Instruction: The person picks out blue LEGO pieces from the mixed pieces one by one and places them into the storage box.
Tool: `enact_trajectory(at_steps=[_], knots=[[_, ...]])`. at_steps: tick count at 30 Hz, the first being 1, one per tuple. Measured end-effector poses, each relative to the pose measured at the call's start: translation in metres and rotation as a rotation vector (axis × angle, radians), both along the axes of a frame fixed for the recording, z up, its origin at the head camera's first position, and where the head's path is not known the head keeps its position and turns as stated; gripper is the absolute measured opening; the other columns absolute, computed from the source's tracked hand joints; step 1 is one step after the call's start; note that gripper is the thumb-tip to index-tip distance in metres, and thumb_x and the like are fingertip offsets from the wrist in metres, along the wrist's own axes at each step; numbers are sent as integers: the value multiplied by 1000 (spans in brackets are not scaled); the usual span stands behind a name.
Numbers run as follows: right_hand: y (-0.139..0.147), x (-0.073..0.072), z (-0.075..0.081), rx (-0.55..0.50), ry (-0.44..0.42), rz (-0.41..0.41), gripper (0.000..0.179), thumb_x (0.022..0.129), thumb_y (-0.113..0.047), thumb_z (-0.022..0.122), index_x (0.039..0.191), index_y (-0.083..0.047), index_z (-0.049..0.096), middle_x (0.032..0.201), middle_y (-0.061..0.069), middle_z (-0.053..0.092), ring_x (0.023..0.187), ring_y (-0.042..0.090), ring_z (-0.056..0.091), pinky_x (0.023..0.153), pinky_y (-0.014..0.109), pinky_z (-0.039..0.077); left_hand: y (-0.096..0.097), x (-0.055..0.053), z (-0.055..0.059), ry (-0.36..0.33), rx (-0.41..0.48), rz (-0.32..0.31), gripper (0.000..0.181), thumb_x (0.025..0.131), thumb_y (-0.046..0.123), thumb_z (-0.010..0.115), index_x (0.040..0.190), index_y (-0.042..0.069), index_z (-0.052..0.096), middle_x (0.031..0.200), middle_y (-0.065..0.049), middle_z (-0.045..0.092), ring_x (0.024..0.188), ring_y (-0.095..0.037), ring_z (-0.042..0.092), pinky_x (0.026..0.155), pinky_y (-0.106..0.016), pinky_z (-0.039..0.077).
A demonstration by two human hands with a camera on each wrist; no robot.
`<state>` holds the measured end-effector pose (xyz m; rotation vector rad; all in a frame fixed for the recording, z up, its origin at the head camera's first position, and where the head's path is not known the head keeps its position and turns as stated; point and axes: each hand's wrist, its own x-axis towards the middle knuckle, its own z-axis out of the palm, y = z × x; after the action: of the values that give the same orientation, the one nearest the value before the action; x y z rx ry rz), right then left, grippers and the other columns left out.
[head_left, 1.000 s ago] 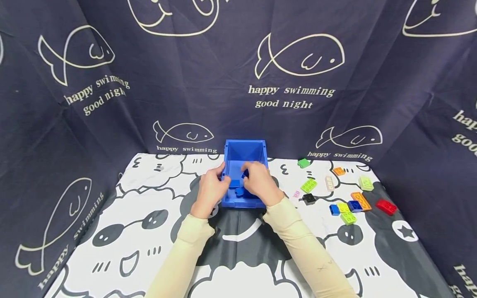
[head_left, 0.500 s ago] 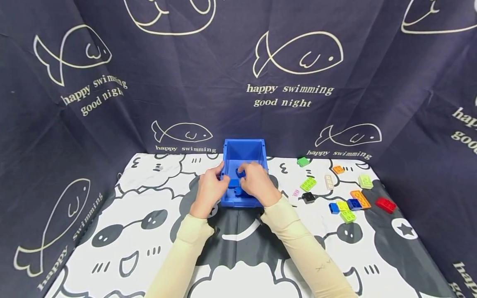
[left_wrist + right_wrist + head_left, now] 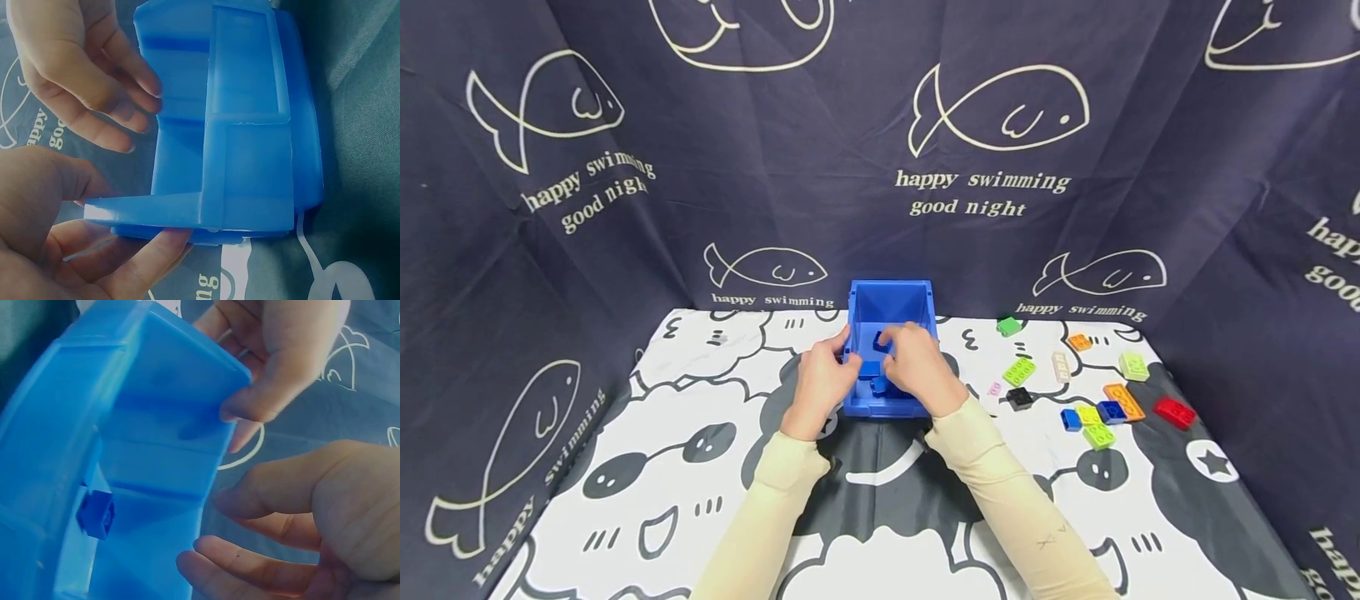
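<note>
A blue plastic bin stands at the middle of the table's back. My left hand grips its left wall, the thumb on the inner side and fingers outside, as the left wrist view also shows. Over the bin's right part is my right hand, thumb and fingers apart with nothing between them in the right wrist view. Close to its fingertips in the head view is a dark blue brick. Farther forward in the bin are a blue block and another blue brick. The right hand hides some of the floor.
Right of the bin lie loose bricks: green, lime, black, beige, red and orange. A cluster with a yellow brick lies nearer. A dark fish-print curtain stands behind the table.
The dark blue brick was at my right fingertips and has shifted slightly left and back, showing more now. My right hand has moved slightly left; the left hand keeps its grip on the bin.
</note>
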<state>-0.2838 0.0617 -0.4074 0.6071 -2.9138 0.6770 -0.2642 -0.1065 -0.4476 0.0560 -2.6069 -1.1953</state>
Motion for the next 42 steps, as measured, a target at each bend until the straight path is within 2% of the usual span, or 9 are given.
enact_trajectory(at_steps=[8, 16, 19, 25, 28, 32, 35, 38, 42], knots=[[7, 6, 18, -16, -8, -30, 29, 92, -11, 69, 120, -7, 73, 119, 17, 69, 107, 32, 65, 97, 49, 55, 0, 1, -1, -7, 0, -2, 54, 91, 17, 68, 145, 16, 62, 60, -3, 62, 42, -16, 45, 44, -34, 36], [29, 15, 36, -99, 65, -59, 26, 91, -10, 68, 117, -7, 74, 117, 18, 70, 104, 33, 64, 89, 48, 56, 1, 1, -1, -8, 17, -2, 54, 91, 16, 68, 145, 14, 61, 66, -6, 65, 44, -17, 46, 45, -35, 36], [41, 17, 41, -117, 95, -85, 26, 91, -10, 67, 116, -7, 74, 118, 18, 70, 107, 34, 64, 93, 50, 55, 2, 1, -1, -9, 13, -5, 54, 91, 17, 67, 145, 15, 61, 62, -5, 62, 44, -17, 45, 46, -35, 37], [69, 20, 50, -148, 189, -121, 27, 88, -7, 66, 114, -4, 75, 110, 18, 73, 99, 35, 64, 89, 51, 52, 1, 2, 0, -14, 19, 1, 55, 91, 18, 67, 146, 16, 60, 65, -5, 63, 48, -18, 47, 48, -36, 38], [84, 22, 53, -154, 219, -135, 28, 87, -6, 66, 114, -2, 75, 108, 19, 74, 101, 37, 65, 91, 52, 50, 1, 2, 0, -14, 15, 6, 54, 91, 18, 68, 145, 16, 61, 81, -11, 73, 51, -19, 49, 50, -36, 39], [104, 25, 57, -153, 204, -177, 30, 87, -6, 64, 115, -2, 74, 107, 22, 72, 101, 39, 63, 91, 54, 47, 0, 2, 0, -12, 7, 11, 54, 91, 18, 67, 145, 17, 62, 93, -15, 76, 53, -20, 50, 51, -36, 39], [118, 27, 60, -152, 205, -206, 31, 86, -6, 63, 115, -2, 74, 107, 24, 71, 101, 41, 63, 90, 56, 45, 1, 2, 1, -21, 15, 8, 54, 92, 18, 67, 146, 17, 61, 81, -12, 72, 51, -20, 50, 50, -37, 39], [134, 31, 62, -160, 212, -225, 31, 86, -6, 63, 114, -2, 75, 107, 24, 71, 100, 41, 62, 88, 57, 45, 1, 2, 0, -29, 20, 7, 55, 92, 17, 67, 146, 17, 60, 79, -10, 71, 50, -20, 51, 48, -36, 39], [159, 37, 61, -161, 231, -267, 32, 85, -8, 65, 115, -2, 75, 102, 25, 69, 93, 40, 63, 82, 56, 45, 1, 2, 1, -33, 19, 5, 55, 92, 18, 67, 147, 16, 60, 90, -12, 75, 50, -18, 51, 48, -35, 39]])
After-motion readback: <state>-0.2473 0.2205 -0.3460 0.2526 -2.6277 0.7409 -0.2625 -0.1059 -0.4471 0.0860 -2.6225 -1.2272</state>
